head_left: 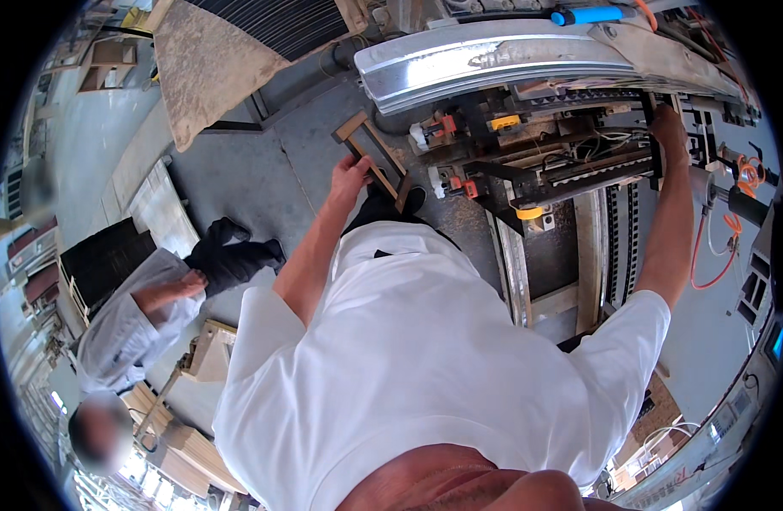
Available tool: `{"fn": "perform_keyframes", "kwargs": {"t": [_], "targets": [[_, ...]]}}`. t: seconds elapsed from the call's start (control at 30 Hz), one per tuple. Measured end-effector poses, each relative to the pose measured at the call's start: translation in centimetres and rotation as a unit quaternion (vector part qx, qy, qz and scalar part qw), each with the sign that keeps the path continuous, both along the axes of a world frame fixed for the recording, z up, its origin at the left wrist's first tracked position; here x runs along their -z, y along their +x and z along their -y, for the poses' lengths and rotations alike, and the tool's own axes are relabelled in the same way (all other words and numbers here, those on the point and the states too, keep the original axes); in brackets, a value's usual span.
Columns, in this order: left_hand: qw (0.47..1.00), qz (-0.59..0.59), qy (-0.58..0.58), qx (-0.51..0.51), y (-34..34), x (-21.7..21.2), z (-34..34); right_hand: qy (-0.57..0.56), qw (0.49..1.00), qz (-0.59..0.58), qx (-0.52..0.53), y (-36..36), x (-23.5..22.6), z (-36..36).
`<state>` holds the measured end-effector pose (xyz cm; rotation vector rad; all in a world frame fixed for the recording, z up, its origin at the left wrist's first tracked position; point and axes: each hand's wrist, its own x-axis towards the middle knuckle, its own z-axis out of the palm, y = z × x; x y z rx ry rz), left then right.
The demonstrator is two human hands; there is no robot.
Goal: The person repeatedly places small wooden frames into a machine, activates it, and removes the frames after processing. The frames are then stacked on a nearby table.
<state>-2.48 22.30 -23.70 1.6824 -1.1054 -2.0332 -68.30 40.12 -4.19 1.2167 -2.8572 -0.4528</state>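
Note:
My left hand (350, 177) is closed on one long side of a small rectangular wooden frame (379, 140). The frame is brown with an open middle, and it hangs tilted in front of my legs, beside the machine. My right arm reaches far out to the right over the machine (570, 157). There my right hand (668, 132) has its fingers curled at a dark narrow bar (653, 162). What exactly those fingers grip is partly hidden by the hand.
A silver metal beam (493, 64) spans the machine's far side. Orange hoses (749, 175) hang at the right. Far left, a wooden board (212, 72) juts out on a stand. Another person (144, 307) in a light shirt is at the left, near stacked wooden boards (183, 443).

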Motion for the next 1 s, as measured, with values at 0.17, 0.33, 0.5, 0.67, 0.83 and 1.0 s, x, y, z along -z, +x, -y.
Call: {"fn": "perform_keyframes", "kwargs": {"t": [0.17, 0.33, 0.5, 0.67, 0.83, 1.0], "targets": [[1.000, -0.020, -0.012, 0.001, -0.5, 0.8, 0.5, 0.016, 0.999, -0.017, 0.043, -0.5, 0.3, 0.0], [0.999, -0.027, -0.013, -0.013, -0.6, -1.2, 0.9, 0.022, 0.998, -0.021, 0.059, 1.4, -1.4, 0.3], [0.997, -0.050, -0.046, -0.028, 0.2, -2.5, 0.8, -0.001, 0.999, -0.031, 0.027, 1.9, -0.9, 0.6], [0.987, -0.047, -0.156, 0.017, 1.7, -6.3, 1.9, 0.003, 1.000, -0.015, 0.024, -2.8, 2.4, -1.8], [0.955, -0.113, -0.265, 0.071, 6.3, -15.8, 4.9, 0.022, 0.997, -0.061, -0.042, -5.4, 2.3, -3.1], [0.907, -0.249, -0.338, 0.017, 13.0, -26.3, 11.0, 0.012, 0.998, 0.000, 0.067, 0.5, -1.5, -0.4]]}}
